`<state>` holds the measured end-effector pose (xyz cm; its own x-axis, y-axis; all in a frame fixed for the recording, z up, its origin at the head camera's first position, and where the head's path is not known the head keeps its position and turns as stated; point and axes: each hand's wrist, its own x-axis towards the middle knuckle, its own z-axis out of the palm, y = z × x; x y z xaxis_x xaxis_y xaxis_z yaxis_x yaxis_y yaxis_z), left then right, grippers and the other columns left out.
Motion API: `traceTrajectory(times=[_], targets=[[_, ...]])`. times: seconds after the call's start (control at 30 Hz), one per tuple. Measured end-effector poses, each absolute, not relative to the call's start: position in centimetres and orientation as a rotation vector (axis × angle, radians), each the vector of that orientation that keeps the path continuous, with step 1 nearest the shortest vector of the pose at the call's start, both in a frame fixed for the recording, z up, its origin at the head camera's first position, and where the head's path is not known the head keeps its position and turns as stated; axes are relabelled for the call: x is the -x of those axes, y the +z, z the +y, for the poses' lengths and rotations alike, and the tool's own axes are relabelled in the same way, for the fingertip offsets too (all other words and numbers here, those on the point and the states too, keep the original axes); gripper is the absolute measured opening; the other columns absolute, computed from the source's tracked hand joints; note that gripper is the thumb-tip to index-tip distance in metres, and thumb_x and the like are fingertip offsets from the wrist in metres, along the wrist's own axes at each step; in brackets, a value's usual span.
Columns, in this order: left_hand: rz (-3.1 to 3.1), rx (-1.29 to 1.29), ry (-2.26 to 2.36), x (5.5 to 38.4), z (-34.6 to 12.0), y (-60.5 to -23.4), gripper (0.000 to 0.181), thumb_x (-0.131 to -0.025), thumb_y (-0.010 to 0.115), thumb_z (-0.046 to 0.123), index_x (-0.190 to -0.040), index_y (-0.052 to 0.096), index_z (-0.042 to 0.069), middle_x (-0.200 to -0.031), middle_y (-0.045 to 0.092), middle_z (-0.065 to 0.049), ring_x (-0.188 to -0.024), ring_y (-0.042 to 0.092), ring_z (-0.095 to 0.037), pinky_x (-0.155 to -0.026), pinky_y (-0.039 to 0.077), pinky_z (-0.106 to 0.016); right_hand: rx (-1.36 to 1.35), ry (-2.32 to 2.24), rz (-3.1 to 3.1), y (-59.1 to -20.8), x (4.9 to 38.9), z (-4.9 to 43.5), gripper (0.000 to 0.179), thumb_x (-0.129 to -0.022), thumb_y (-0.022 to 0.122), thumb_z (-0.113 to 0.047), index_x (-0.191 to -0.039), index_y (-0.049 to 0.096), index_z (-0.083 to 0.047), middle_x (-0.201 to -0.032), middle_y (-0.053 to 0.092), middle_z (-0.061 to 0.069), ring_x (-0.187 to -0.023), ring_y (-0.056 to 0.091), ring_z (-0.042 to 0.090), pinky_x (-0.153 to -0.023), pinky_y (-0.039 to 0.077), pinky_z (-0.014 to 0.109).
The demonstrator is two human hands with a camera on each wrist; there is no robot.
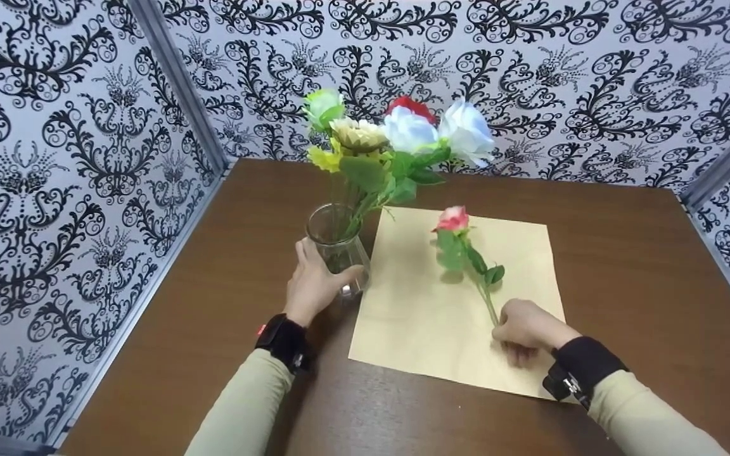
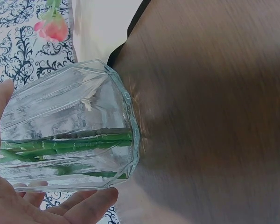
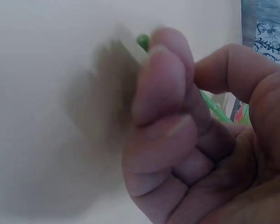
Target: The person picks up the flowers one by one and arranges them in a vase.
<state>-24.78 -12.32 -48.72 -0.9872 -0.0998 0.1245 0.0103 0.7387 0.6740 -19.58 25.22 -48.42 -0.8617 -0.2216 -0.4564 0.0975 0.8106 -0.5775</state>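
My left hand grips a clear faceted glass vase, fingers and thumb on opposite sides of it. Green stems run down inside the glass to its base. Above the rim spread pale blue-white flowers, a red one, a beige one, a yellow one and a light green one. Over the paper, my right hand pinches the lower stem of a pink rose. The rose's bloom points away from me, and its stem end pokes out past the curled fingers.
A square sheet of tan paper lies on the brown wooden table, right of the vase. Panels with black scroll patterns stand behind and at both sides, with grey posts at the corners.
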Motion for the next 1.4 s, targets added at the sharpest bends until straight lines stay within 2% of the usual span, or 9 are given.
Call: traceTrajectory(times=[0.2,0.43,0.7,0.9,0.97,1.2,1.27,1.4], targets=[[-2.785,-0.072,-1.09,24.7,-12.3,-48.6,0.112,-0.075,0.079,0.067,-0.151,0.024,0.007,-0.141,0.035,-0.011,-0.112,0.063,-0.04,-0.082,0.053,-0.058,0.074,-0.796,2.365,-48.2,19.1,25.1,0.014,-0.082,0.053,-0.002,-0.073,0.061,0.004,-0.053,0.066,0.015,-0.04,0.063,0.018,-0.04,0.051,0.031],[-2.812,-0.053,-1.094,24.5,-12.4,-48.5,0.115,-0.079,0.076,0.066,-0.156,0.017,0.007,-0.144,0.032,-0.011,-0.109,0.064,-0.04,-0.079,0.053,-0.057,0.086,-0.712,2.334,-47.9,19.1,25.2,0.015,-0.083,0.058,-0.003,-0.071,0.062,0.004,-0.053,0.066,0.017,-0.041,0.065,0.023,-0.041,0.052,0.032],[-2.793,-0.052,-1.104,24.6,-12.4,-48.5,0.112,-0.078,0.078,0.064,-0.155,0.019,0.006,-0.142,0.033,-0.012,-0.109,0.064,-0.041,-0.08,0.053,-0.058,0.09,-0.658,2.421,-47.5,19.7,25.2,0.037,-0.089,0.067,-0.028,-0.066,0.066,0.0,-0.048,0.062,0.01,-0.037,0.061,0.018,-0.04,0.051,0.033],[-2.795,-0.063,-1.104,24.6,-12.3,-48.5,0.113,-0.077,0.078,0.065,-0.154,0.02,0.006,-0.14,0.034,-0.013,-0.107,0.064,-0.042,-0.081,0.053,-0.058,0.057,-0.744,2.534,-47.4,20.8,24.8,0.033,-0.093,0.067,-0.031,-0.084,0.059,-0.001,-0.048,0.058,0.005,-0.037,0.056,0.014,-0.039,0.049,0.032],[-2.798,-0.063,-1.105,24.6,-12.3,-48.5,0.114,-0.077,0.078,0.066,-0.154,0.02,0.006,-0.141,0.034,-0.013,-0.108,0.064,-0.043,-0.081,0.053,-0.058,0.037,-0.774,2.564,-47.4,21.2,24.7,0.032,-0.095,0.067,-0.03,-0.087,0.057,-0.001,-0.048,0.057,0.005,-0.037,0.055,0.014,-0.038,0.048,0.031],[-2.792,-0.071,-1.103,24.7,-12.3,-48.6,0.113,-0.076,0.079,0.065,-0.153,0.021,0.007,-0.14,0.035,-0.012,-0.109,0.064,-0.042,-0.082,0.053,-0.058,-0.011,-0.853,2.631,-47.6,22.3,24.0,0.042,-0.094,0.068,-0.031,-0.066,0.06,-0.002,-0.043,0.054,0.002,-0.034,0.053,0.013,-0.038,0.047,0.031],[-2.793,-0.066,-1.111,24.7,-12.4,-48.6,0.112,-0.077,0.079,0.065,-0.154,0.02,0.008,-0.141,0.034,-0.011,-0.11,0.064,-0.04,-0.081,0.053,-0.057,-0.02,-0.866,2.639,-47.8,22.6,23.8,0.043,-0.094,0.069,-0.031,-0.064,0.062,-0.002,-0.042,0.054,0.002,-0.034,0.053,0.014,-0.038,0.048,0.031],[-2.8,-0.059,-1.117,24.7,-12.4,-48.7,0.113,-0.077,0.078,0.064,-0.155,0.018,0.008,-0.145,0.032,-0.01,-0.11,0.064,-0.038,-0.078,0.053,-0.055,-0.024,-0.859,2.665,-48.6,23.0,23.5,0.038,-0.095,0.068,-0.027,-0.069,0.061,0.0,-0.043,0.054,0.003,-0.034,0.054,0.014,-0.037,0.047,0.031]])
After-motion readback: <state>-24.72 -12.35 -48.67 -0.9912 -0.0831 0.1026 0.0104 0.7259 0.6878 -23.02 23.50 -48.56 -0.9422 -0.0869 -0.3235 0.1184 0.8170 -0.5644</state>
